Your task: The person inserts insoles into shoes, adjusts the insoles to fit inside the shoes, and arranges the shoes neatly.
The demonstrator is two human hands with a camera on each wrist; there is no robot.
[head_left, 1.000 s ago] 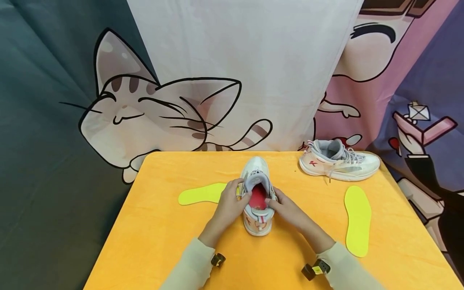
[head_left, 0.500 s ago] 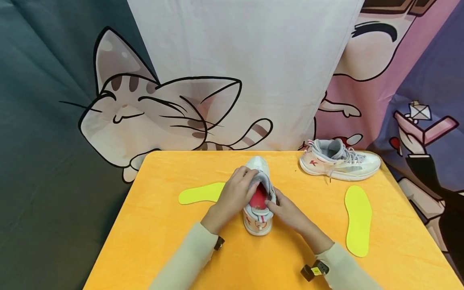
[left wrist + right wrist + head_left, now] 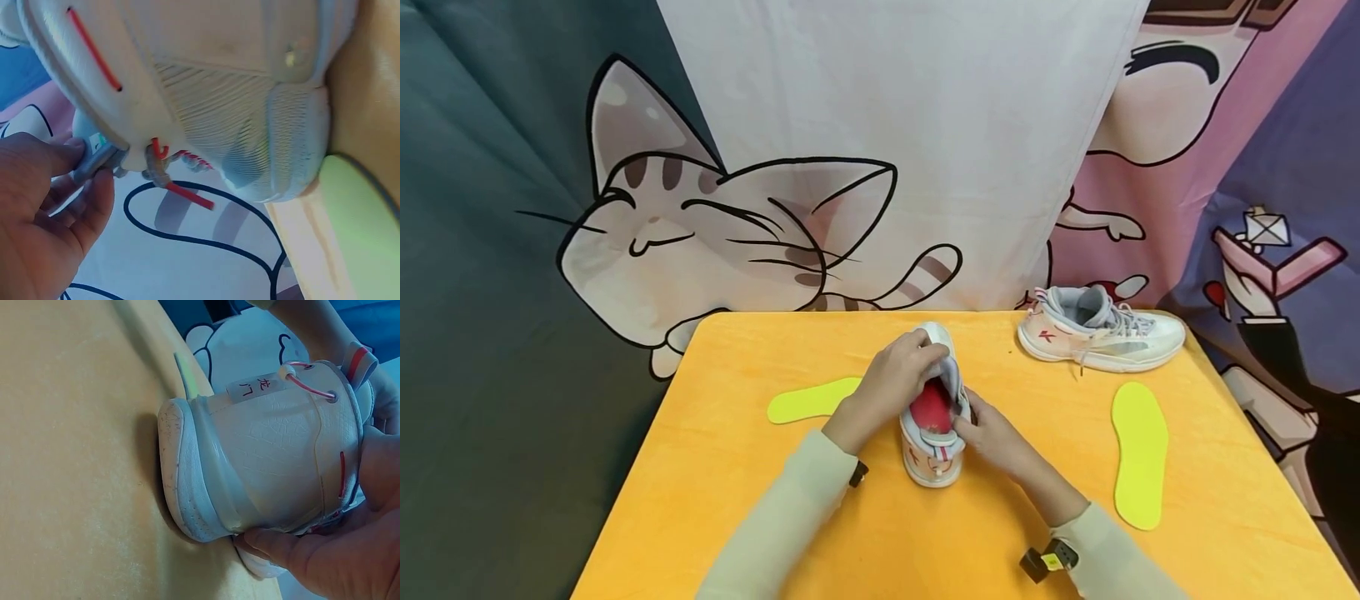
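Note:
A white sneaker [image 3: 931,462] stands on the table with its heel facing me and a red inside [image 3: 931,408] showing through its opening. At the front of that opening, my left hand [image 3: 898,373] pinches the grey tongue [image 3: 99,161] between thumb and fingers. My right hand [image 3: 996,432] grips the right side of the collar, thumb over the edge and fingers along the outer side [image 3: 250,456]. Left of the sneaker lies a yellow-green insole [image 3: 808,402], its right end hidden behind my left hand and the shoe.
A second white sneaker [image 3: 1101,333] lies toe to the right at the table's back right. Below it rests another yellow-green insole [image 3: 1139,454]. The orange-covered table [image 3: 715,500] meets a printed cloth backdrop [image 3: 985,125] at its far edge.
My left hand has moved from the left side of the collar forward and up to the tongue, which it now pinches. The right hand stays on the sneaker's right side.

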